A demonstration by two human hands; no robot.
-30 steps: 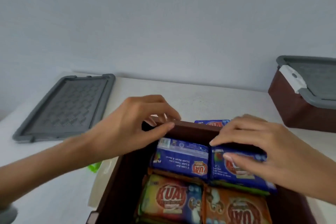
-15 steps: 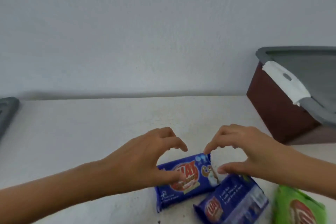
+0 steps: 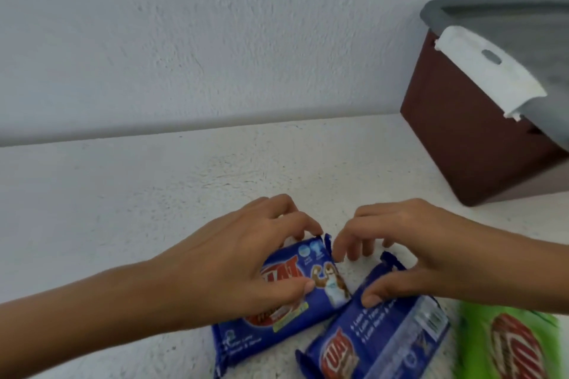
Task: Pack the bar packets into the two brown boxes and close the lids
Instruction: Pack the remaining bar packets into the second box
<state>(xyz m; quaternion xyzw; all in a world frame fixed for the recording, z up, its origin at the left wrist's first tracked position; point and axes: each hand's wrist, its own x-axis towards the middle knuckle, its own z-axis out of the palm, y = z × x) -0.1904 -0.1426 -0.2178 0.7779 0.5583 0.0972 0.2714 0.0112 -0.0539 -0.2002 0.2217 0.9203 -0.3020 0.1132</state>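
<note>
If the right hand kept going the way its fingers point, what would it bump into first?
Probably the crimped end of the left blue packet, held by the left hand: the right hand has its fingertips aimed leftward, just beside it. Depth is unclear.

Makes three bar packets in all, low in view. Two blue: first blue packet (image 3: 271, 335) at six o'clock, second blue packet (image 3: 378, 338) just beside it at five. One green packet (image 3: 508, 344) at four o'clock, far out, blurred and cut by the frame edge. One brown box (image 3: 455, 138) at three o'clock, with one grey lid (image 3: 508, 15) at two and one white latch (image 3: 486, 71) on the lid's edge. Two hands: left hand (image 3: 246, 258) at seven o'clock, right hand (image 3: 415, 243) at four, one upon each blue packet. One white table (image 3: 123, 209) beneath the lot. One pale wall (image 3: 215, 40) at twelve o'clock.
</note>
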